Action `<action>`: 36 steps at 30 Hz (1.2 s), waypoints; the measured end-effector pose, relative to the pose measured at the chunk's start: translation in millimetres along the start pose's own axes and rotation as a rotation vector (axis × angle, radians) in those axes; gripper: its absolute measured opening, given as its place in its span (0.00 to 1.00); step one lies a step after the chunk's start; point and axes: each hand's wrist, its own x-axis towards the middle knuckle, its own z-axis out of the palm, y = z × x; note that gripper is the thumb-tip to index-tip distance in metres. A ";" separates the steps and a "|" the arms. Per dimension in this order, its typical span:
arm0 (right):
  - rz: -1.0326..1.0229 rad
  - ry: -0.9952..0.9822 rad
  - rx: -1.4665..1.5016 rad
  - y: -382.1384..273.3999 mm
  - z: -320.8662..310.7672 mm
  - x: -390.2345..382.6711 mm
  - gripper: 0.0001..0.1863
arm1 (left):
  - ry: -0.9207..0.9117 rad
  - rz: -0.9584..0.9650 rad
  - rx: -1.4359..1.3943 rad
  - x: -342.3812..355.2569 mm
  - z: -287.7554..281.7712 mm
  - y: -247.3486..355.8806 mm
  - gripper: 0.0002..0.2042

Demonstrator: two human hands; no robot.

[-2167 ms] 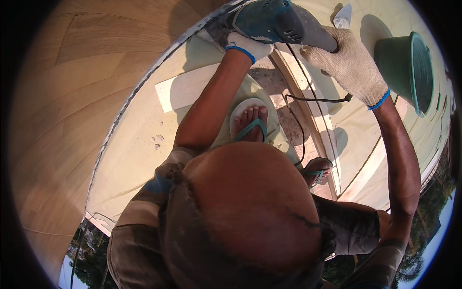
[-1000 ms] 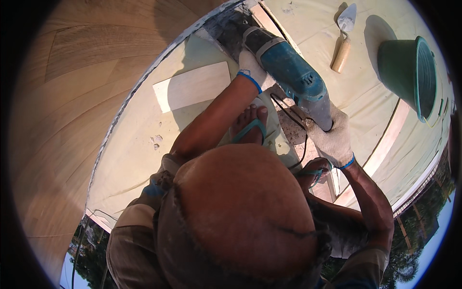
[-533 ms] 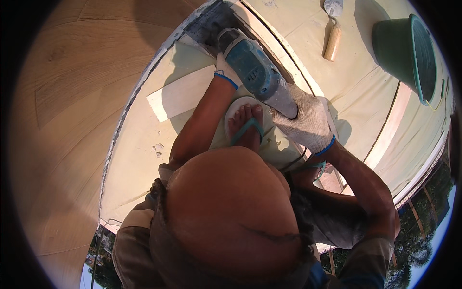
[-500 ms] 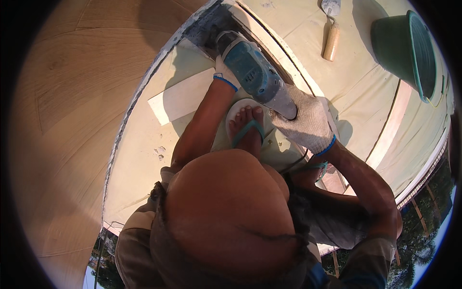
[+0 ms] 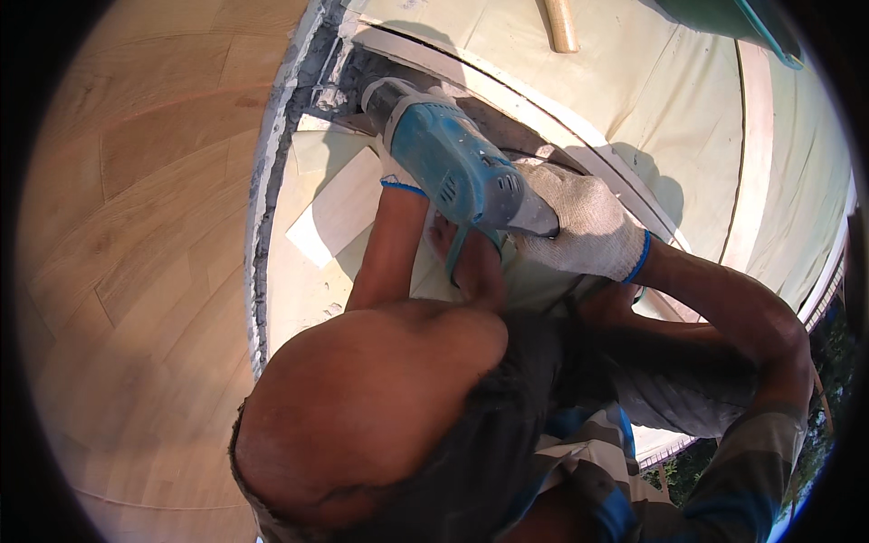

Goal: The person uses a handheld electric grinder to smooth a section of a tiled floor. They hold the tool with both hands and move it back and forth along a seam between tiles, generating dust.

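A big blue and grey drill [image 5: 439, 163] is in the middle of the work, held at a slant. Its front end points up and to the left, over a rough grey gap [image 5: 339, 68] full of broken bits. It is too dark there to tell if the tip touches anything.

The right hand [image 5: 584, 217] wears a white knitted glove with a blue edge. Its grip is closed around the back handle of the drill. The left hand [image 5: 391, 172] wears a glove with a blue edge too. It is under the front part of the drill, and the drill hides most of it, so I cannot tell how its fingers sit.

Just below the left hand's side of the drill, a flat white board [image 5: 339, 213] lies on a pale sheet [image 5: 634, 81]. A bare foot [image 5: 480, 267] in a sandal with a green strap is below the drill. A brown wood floor [image 5: 163, 226] fills the left side, past the grey gap. At the top lies a round wooden handle [image 5: 560, 25], and a green bucket [image 5: 715, 14] shows partly near the top right corner.
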 end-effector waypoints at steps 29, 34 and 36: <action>0.163 -0.025 0.045 10.7 10.9 -16.3 0.36 | -0.168 0.157 1.115 -4.0 -8.3 -22.3 0.27; 0.106 -0.030 0.037 13.6 7.9 -4.6 0.32 | -0.190 0.001 0.311 4.7 -5.8 -8.4 0.27; 0.093 -0.027 0.052 15.1 4.3 -0.4 0.29 | 0.005 0.145 0.769 7.7 -0.2 -12.2 0.25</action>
